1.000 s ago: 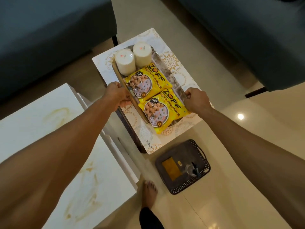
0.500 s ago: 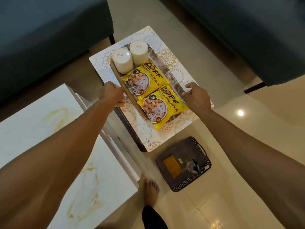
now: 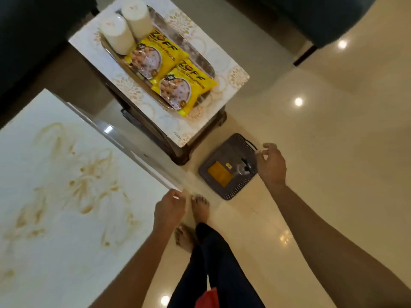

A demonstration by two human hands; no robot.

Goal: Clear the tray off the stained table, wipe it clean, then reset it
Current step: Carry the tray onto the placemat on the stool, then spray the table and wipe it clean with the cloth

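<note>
Both hands empty, left hand (image 3: 170, 211) loosely curled, right hand (image 3: 271, 165) open above the dark floor basket (image 3: 224, 190) at centre right; a careless grab could tip its small spray bottle (image 3: 243, 168).

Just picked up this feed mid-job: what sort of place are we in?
Most likely a home living room: dark sofas flank a small patterned side table holding a snack tray, beside a stained white coffee table on a glossy tiled floor.
</note>
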